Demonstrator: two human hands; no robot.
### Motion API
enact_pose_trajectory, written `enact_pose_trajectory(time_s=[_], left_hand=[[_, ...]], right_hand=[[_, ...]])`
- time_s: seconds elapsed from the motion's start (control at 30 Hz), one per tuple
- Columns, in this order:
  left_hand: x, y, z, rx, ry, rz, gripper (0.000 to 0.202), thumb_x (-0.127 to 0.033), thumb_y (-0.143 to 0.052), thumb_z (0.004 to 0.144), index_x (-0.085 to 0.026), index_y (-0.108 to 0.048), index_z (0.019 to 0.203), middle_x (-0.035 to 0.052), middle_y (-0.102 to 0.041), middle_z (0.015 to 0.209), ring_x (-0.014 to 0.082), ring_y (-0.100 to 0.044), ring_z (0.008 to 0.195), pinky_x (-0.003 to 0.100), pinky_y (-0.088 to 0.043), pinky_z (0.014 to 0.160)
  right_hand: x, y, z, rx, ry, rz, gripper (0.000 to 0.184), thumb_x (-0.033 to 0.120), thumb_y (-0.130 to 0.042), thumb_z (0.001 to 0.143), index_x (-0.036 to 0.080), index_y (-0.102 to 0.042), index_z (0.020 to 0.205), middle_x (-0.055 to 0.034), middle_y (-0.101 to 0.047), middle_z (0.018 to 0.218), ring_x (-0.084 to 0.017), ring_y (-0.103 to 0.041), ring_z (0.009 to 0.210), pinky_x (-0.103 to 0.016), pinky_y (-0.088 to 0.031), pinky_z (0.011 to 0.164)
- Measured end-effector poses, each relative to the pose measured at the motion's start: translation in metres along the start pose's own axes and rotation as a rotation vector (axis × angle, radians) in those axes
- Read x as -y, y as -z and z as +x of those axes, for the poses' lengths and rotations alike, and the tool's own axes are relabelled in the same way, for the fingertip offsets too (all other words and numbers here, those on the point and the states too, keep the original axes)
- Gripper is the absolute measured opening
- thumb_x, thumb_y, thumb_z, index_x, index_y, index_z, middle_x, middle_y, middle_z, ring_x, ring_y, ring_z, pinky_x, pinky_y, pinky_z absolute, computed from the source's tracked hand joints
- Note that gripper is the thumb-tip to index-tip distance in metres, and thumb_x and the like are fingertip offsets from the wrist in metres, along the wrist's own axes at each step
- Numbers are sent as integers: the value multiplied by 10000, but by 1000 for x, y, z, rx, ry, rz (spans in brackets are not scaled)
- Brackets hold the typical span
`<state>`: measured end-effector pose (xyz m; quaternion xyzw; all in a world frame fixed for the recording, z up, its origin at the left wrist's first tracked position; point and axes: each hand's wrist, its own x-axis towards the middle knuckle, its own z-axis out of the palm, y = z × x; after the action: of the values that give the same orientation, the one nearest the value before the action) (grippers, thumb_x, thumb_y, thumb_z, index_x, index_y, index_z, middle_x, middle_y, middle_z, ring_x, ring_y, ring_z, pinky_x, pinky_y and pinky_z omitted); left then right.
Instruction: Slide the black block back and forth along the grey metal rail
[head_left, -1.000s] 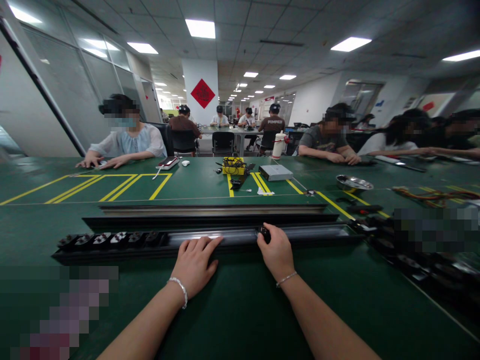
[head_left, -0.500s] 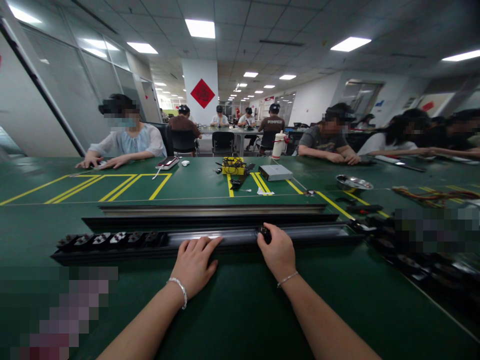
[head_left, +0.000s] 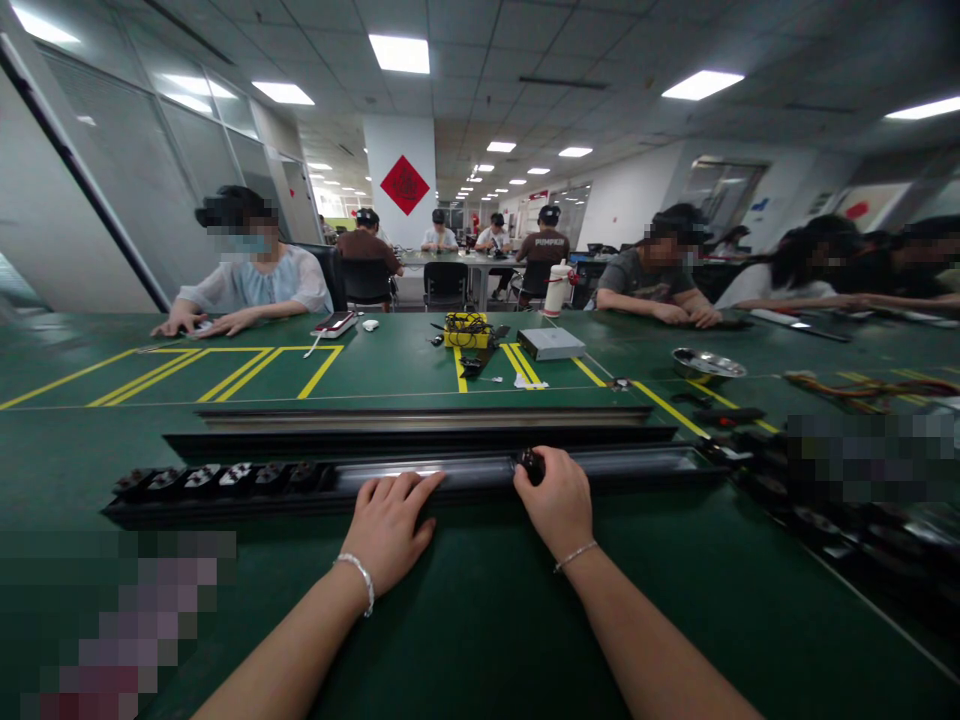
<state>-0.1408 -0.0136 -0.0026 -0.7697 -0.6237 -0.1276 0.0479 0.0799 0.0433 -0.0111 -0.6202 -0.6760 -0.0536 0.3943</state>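
Observation:
A long black channel [head_left: 480, 468] lies across the green table in front of me. Black and white socket-like modules [head_left: 237, 476] sit in a row at its left end. My left hand [head_left: 390, 530] rests palm down on the channel's near edge, fingers stretched over its middle. To the right of it, my right hand [head_left: 559, 500] pinches a small black module [head_left: 532, 466] at the channel; its exact kind is partly hidden by the fingers. Just behind lies a dark strip [head_left: 420, 440], with a metal-toned strip [head_left: 427, 418] farther back.
Black parts [head_left: 817, 520] are heaped at the right, partly blurred out. A steel bowl [head_left: 709, 364], a grey box [head_left: 551, 344], a yellow item wound with black cable [head_left: 466, 330] and a white bottle [head_left: 556, 290] stand farther back. Several people sit around the tables.

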Motion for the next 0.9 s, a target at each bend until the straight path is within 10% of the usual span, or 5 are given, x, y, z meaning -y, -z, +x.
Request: enact_pose_trajectory(time_s=[0.9], left_hand=[[-1,2,0,1,14,-18,502,-310,-461,773,-357,-383,1266,17,-536,1139,207,-452,1018,388,-249,916]], right_hand=[[0,1,1,21,-48,-12,197,315,-497,719,171,-544,847,-57,-587,805,-199,-542,791,-328,-367,763]])
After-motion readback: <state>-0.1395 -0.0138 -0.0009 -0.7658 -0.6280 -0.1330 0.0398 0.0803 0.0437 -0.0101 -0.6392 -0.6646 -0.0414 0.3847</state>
